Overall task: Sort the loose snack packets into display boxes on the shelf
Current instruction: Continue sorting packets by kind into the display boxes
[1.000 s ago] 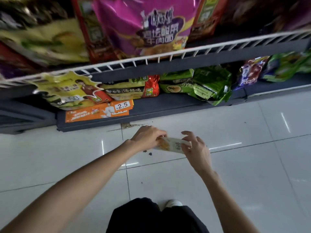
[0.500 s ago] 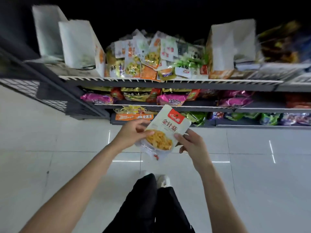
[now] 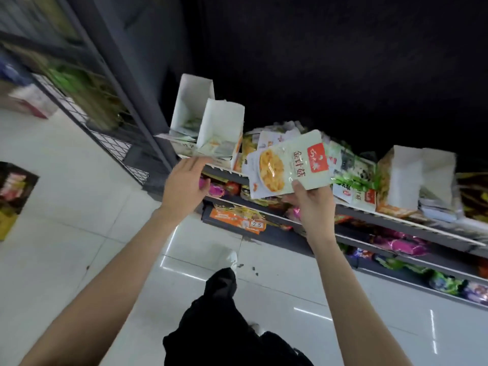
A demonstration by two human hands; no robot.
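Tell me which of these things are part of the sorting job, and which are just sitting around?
Part of the job:
- white snack packet, pinched by the right hand
- left hand, open, reaching toward the shelf
- open white display boxes on the top shelf
- heap of loose packets beside them

Just sitting around:
- pink bags on a lower shelf
- orange price tag
- floor tiles

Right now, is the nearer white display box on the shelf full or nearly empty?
Nearly empty: the nearer display box shows bare white inner walls, with only a few packets at its bottom.
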